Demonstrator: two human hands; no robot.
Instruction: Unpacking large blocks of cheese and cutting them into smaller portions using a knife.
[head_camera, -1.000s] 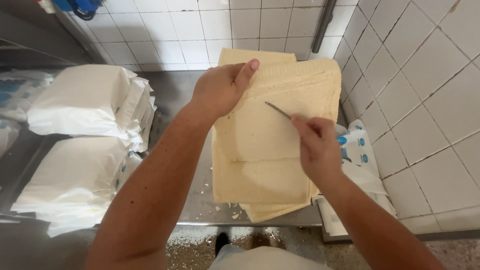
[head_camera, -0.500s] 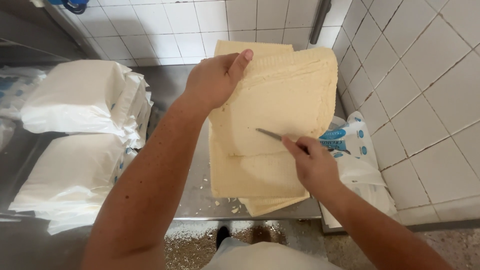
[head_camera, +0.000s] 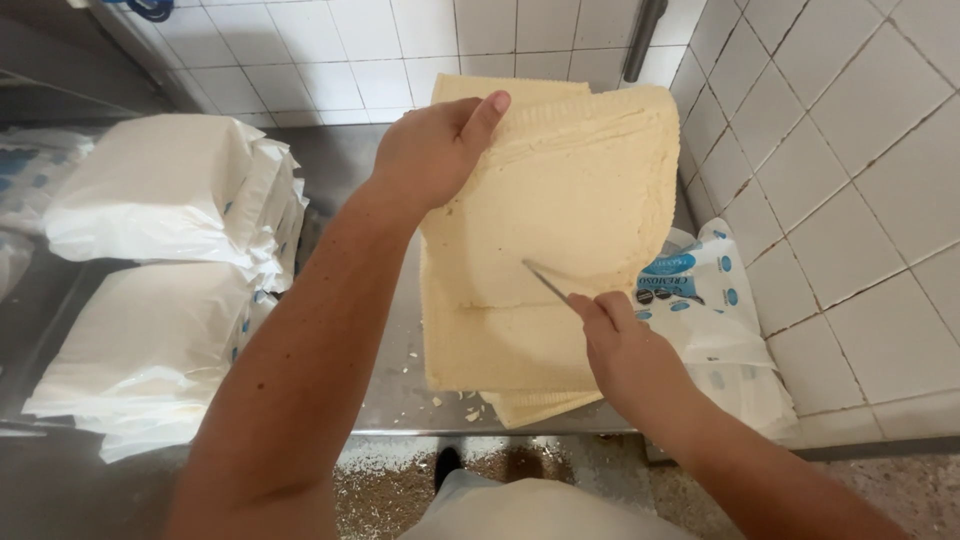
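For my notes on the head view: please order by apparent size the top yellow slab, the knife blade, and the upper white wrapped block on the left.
1. Top yellow slab
2. Upper white wrapped block; it lies farther from the camera, so this ranking is unsure.
3. Knife blade, clearly smallest.

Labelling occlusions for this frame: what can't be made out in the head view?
- Thin metal knife: handle hidden inside the right hand.
- Pale yellow slab stack: slab count unclear; lower slabs covered by the top one and the left hand.
- White wrapped blocks: contents hidden by wrapping.
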